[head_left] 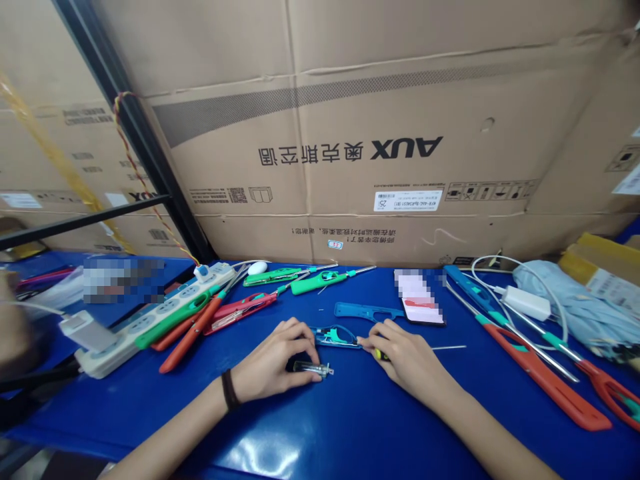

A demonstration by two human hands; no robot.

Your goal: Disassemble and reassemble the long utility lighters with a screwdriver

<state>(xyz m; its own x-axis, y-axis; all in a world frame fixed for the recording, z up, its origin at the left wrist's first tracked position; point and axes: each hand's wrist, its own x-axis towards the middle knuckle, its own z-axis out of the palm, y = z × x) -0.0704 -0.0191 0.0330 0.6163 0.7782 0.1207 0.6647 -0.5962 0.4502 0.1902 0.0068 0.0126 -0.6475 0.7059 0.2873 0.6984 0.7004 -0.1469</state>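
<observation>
My left hand (283, 353) is closed, with a small clear fuel tank (310, 367) with a metal valve end between thumb and fingers. Its index fingertip reaches the left end of an opened blue lighter housing (335, 337), in which a teal trigger and dark parts show. My right hand (395, 353) pinches near the housing's right end. A yellow-and-black screwdriver handle (381, 355) is tucked in its palm, and a thin metal shaft (450, 347) sticks out to the right. Behind lies the loose blue housing half (367, 311).
Green, red and orange long lighters lie around a white power strip (163, 310) on the left. A phone (419, 300) lies behind my right hand. More lighters (545, 377), a white charger (526, 303) and a blue cloth (560, 307) are at right. Cardboard boxes (325, 100) wall the back. Another person's blurred hand (13, 327) shows at far left.
</observation>
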